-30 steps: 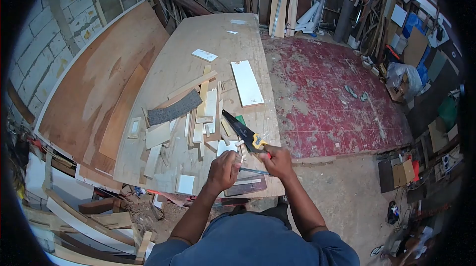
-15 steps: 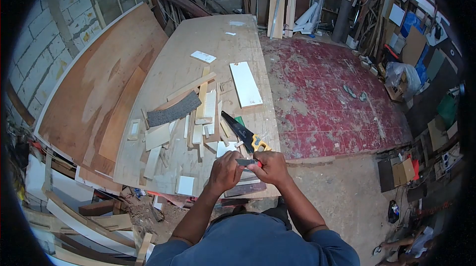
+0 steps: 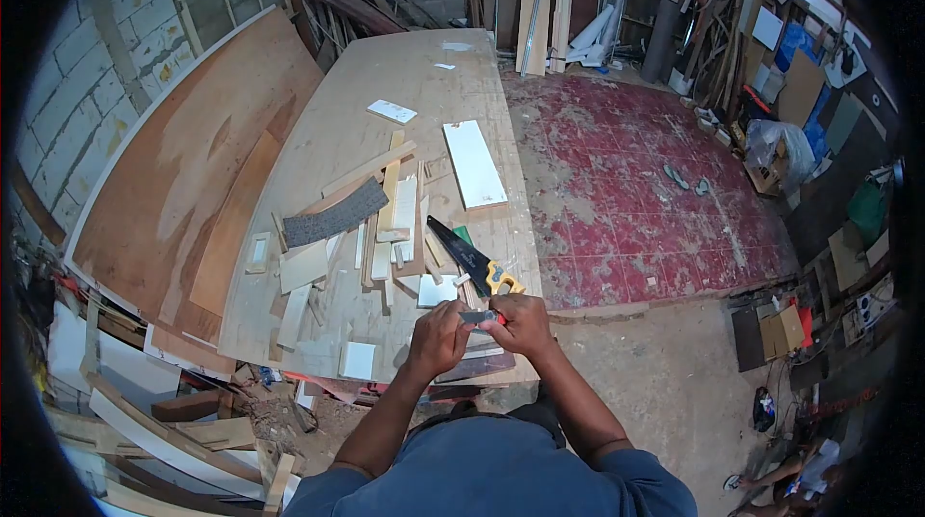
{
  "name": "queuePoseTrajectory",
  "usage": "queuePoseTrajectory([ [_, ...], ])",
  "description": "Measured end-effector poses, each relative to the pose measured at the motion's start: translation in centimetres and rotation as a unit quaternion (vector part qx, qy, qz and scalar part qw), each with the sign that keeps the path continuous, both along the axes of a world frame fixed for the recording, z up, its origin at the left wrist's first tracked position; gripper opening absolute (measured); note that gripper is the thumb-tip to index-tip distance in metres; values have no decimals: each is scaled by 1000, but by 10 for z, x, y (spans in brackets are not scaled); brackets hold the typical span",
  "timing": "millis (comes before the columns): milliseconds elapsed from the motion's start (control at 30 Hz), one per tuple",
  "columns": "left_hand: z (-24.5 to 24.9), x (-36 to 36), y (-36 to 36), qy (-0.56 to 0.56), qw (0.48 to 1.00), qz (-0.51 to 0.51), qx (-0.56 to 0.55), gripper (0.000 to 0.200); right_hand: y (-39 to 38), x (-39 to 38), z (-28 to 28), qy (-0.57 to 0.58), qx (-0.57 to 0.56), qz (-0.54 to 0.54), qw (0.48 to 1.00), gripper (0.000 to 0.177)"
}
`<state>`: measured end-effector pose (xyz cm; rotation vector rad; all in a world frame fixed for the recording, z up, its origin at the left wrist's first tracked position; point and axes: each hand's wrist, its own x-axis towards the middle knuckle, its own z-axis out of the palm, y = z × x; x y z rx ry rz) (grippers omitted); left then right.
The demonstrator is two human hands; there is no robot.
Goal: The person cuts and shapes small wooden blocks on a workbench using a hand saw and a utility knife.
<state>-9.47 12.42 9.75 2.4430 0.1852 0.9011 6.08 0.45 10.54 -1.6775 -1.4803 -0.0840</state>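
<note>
Over the near edge of the workbench (image 3: 332, 136), both hands are closed on a small grey, flat, blade-like tool with a red part. My right hand (image 3: 524, 326) grips the red end of this tool (image 3: 476, 318). The fingers of my left hand (image 3: 438, 339) pinch its other end, so the tool spans the short gap between the two hands. Just beyond my right hand lies a handsaw (image 3: 462, 247) with a dark blade and a yellow handle. A small white board piece (image 3: 438, 291) is beside the saw, past my left hand.
Wood offcuts and a curved grey speckled strip (image 3: 335, 212) are piled on the left of the bench. A long white board (image 3: 474, 164) lies farther back. Large plywood (image 3: 183, 170) leans at the left. Another person (image 3: 805, 478) is partly visible at the lower right.
The view has shifted very slightly. Both hands keep almost the same position and grip on the small tool.
</note>
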Motion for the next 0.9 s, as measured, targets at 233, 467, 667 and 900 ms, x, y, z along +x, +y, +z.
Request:
queuePoseTrajectory([
  [233, -2, -3, -8, 40, 998, 28, -30, 28, 0, 2, -14, -7, -3, -3, 1000, 58],
  [467, -8, -3, -14, 51, 996, 46, -60, 28, -6, 8, -28, 7, -49, -8, 999, 51],
  [667, -21, -7, -17, -44, 990, 13, -137, 25, -7, 31, -71, 78, -63, -114, 988, 53],
  [900, 15, -25, 2, -16, 996, 62, -69, 26, -56, 69, -96, 197, -177, -258, 929, 44],
])
